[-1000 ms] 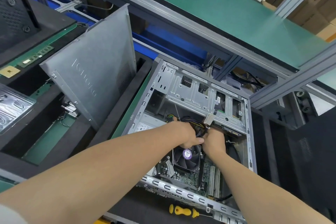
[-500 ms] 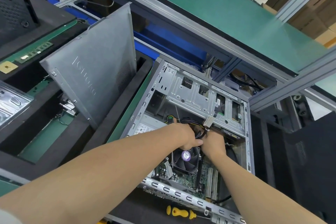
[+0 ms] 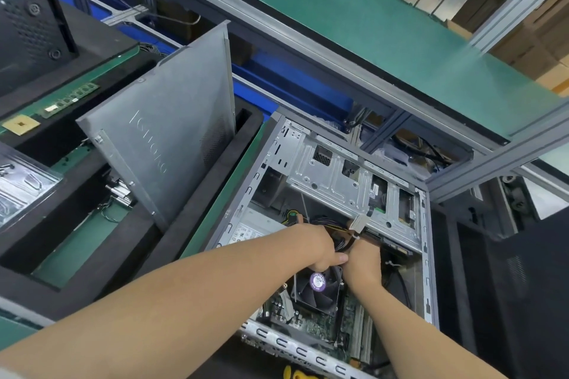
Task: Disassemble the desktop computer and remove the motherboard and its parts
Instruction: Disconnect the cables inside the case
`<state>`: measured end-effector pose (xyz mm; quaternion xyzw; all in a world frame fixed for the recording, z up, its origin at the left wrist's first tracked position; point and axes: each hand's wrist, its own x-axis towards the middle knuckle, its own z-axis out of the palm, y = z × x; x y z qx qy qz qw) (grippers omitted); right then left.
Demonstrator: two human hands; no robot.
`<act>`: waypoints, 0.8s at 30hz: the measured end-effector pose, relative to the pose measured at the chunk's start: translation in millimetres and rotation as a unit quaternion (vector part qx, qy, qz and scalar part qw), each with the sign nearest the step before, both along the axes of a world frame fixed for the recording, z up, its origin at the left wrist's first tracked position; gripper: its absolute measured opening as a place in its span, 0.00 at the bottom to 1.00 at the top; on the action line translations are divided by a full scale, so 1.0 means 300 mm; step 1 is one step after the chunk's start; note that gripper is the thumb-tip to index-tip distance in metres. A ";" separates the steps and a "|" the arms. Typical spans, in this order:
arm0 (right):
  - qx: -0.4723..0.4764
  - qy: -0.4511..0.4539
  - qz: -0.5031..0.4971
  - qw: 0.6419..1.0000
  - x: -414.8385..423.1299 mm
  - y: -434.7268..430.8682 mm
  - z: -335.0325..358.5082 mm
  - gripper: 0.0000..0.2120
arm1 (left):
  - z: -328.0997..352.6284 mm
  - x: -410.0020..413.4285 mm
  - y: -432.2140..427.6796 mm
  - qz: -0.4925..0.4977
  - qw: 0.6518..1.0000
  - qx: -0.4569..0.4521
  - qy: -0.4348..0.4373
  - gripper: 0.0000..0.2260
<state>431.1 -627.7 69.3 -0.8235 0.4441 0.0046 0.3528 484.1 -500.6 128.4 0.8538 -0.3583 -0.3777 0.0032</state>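
Both hands — left [image 3: 320, 251], right [image 3: 363, 258] — clench the cable bundle [image 3: 341, 238] just above the motherboard's [image 3: 311, 321] fan [image 3: 318, 289].

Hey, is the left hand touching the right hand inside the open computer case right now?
Touching. The head view shows the left hand pressed against the right hand, thumb meeting knuckles with no gap, just above the black cooler fan.
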 end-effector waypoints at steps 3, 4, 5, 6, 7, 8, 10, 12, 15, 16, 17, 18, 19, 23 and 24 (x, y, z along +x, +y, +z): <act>-0.006 0.000 0.034 0.999 0.006 0.001 0.012 0.19 | 0.007 -0.007 -0.001 0.000 1.000 0.004 -0.008 0.28; -0.006 0.004 0.042 0.999 0.007 0.001 0.011 0.19 | 0.008 -0.010 -0.001 0.001 1.000 0.005 -0.010 0.29; -0.014 0.012 0.050 0.999 0.003 -0.003 0.009 0.20 | 0.009 -0.013 -0.002 0.000 1.000 0.007 -0.013 0.29; -0.017 0.015 0.055 0.998 0.001 -0.005 0.003 0.20 | 0.010 -0.011 -0.002 -0.003 1.000 0.008 -0.016 0.29; -0.014 0.012 0.061 0.998 0.000 -0.001 0.001 0.20 | 0.012 -0.012 -0.002 -0.004 1.000 0.009 -0.015 0.29; -0.015 0.007 0.061 0.998 -0.002 -0.004 0.003 0.20 | 0.013 -0.012 -0.003 -0.003 1.000 0.009 -0.013 0.29; -0.002 -0.012 0.051 0.999 0.002 -0.005 0.001 0.19 | 0.009 -0.012 -0.006 0.003 1.000 0.012 -0.015 0.30; 0.050 -0.049 -0.014 0.997 0.001 0.004 0.001 0.14 | 0.004 -0.011 -0.005 0.005 1.000 0.013 -0.011 0.31; 0.110 -0.074 0.013 0.991 -0.009 0.006 -0.007 0.06 | 0.005 -0.014 0.000 0.003 1.000 0.007 -0.018 0.33; 0.118 -0.078 0.022 0.990 -0.012 0.008 0.000 0.05 | 0.006 -0.015 0.002 0.003 1.000 0.005 -0.022 0.33; 0.104 -0.093 0.011 0.990 -0.009 0.001 0.000 0.06 | 0.005 -0.015 0.003 0.003 1.000 0.004 -0.024 0.33; 0.060 -0.086 0.020 0.994 -0.014 0.004 0.006 0.11 | 0.006 -0.016 0.003 0.004 1.000 0.004 -0.026 0.33; 0.003 -0.059 0.043 0.997 -0.013 0.017 0.016 0.16 | 0.005 -0.016 0.003 0.004 1.000 0.002 -0.027 0.32; -0.010 -0.067 -0.037 0.997 -0.010 0.017 0.038 0.13 | 0.010 -0.018 0.001 -0.001 0.999 0.011 -0.030 0.27; -0.013 -0.045 -0.049 0.998 -0.010 0.016 0.050 0.11 | 0.006 -0.019 -0.001 0.002 0.999 0.012 -0.032 0.25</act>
